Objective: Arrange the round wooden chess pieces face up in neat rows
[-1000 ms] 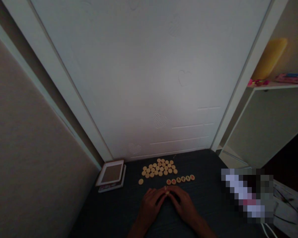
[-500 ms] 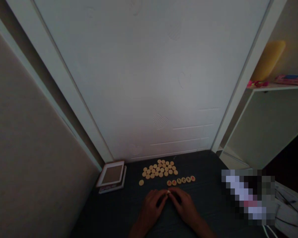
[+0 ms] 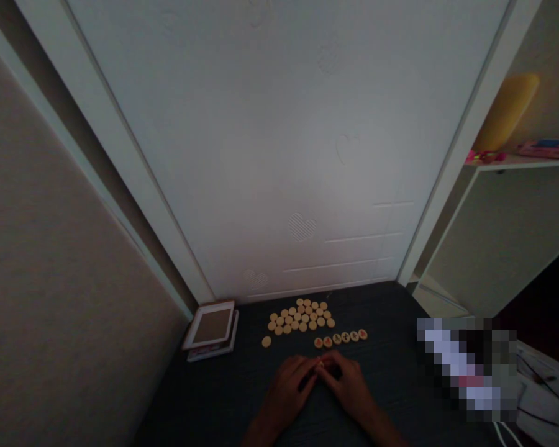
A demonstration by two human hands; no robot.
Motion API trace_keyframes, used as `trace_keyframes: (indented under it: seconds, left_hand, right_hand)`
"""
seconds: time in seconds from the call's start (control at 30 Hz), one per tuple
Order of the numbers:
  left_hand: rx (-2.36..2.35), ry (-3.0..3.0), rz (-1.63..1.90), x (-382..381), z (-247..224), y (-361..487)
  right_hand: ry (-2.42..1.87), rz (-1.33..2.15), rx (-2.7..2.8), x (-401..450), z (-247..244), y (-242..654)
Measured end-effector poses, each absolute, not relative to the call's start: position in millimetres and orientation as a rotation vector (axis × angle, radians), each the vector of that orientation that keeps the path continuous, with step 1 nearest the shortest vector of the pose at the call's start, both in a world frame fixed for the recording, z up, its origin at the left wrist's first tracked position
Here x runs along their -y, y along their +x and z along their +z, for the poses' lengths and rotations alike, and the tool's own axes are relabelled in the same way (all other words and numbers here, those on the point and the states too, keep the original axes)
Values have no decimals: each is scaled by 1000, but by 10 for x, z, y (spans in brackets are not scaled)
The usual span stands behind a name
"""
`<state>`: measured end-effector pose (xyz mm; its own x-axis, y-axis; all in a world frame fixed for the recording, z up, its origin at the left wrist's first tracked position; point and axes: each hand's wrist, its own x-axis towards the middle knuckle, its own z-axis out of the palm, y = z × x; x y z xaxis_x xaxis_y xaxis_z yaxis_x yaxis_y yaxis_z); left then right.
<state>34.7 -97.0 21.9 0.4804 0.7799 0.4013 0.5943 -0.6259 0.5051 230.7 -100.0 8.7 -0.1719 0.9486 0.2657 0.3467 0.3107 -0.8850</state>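
My left hand [image 3: 291,382] and my right hand [image 3: 347,382] meet over the front of the dark table. Fingertips of both are pinched together around a small pale Chinese chess piece [image 3: 321,364], mostly covered by the fingers. Just beyond them lies a slanting row of several round Chinese chess pieces [image 3: 345,338], face up with red or dark characters. Farther back, a cluster of plain-looking pale pieces [image 3: 297,317] lies flat, their marks not visible. One single piece [image 3: 266,341] sits apart, left of the row.
Framed flat items [image 3: 209,355] are stacked at the table's left edge [image 3: 168,397]. A white panel [image 3: 261,155] with embossed hearts rises behind the table. On the right are a blurred-out object [image 3: 461,366], cables [image 3: 503,434] and a shelf [image 3: 526,165] holding a yellow item [image 3: 507,112].
Both hands stay joined at nearly the same spot. The fingers have shifted slightly, and less of the pale piece shows between them. The row and the cluster are unchanged.
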Motion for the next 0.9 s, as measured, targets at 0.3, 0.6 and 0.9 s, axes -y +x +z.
trace_keyframes:
  seconds: [0.3,0.6,0.9]
  left_hand:
    - [-1213,2423,932,954,217,369]
    - [-1181,2380,1004,940,239,361]
    - [-1160,2461,930,959,175,351]
  right_hand:
    - [-1206,904,1707,1021,128,2313]
    - [-1173,902,1682,1043,200,2292]
    - [-1273,928,1621,969,81,2312]
